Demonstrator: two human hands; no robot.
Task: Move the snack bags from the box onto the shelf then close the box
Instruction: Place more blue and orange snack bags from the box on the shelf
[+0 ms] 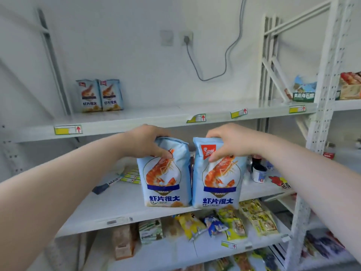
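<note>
My left hand (145,140) grips the top of a light-blue shrimp-chip bag (165,177). My right hand (232,141) grips the top of a second identical bag (217,179). Both bags hang upright, side by side, in front of the middle shelf, just below the front edge of the upper white shelf (125,126). Two more of the same bags (99,95) stand side by side at the back left of that upper shelf. The box is out of view.
A marker (106,185) and label strips lie on the middle shelf, with a bottle and a small cup (258,174) at its right. Assorted snack packs (224,222) fill the lower shelves. A cable (207,61) hangs from a wall socket. Another rack (322,106) stands to the right.
</note>
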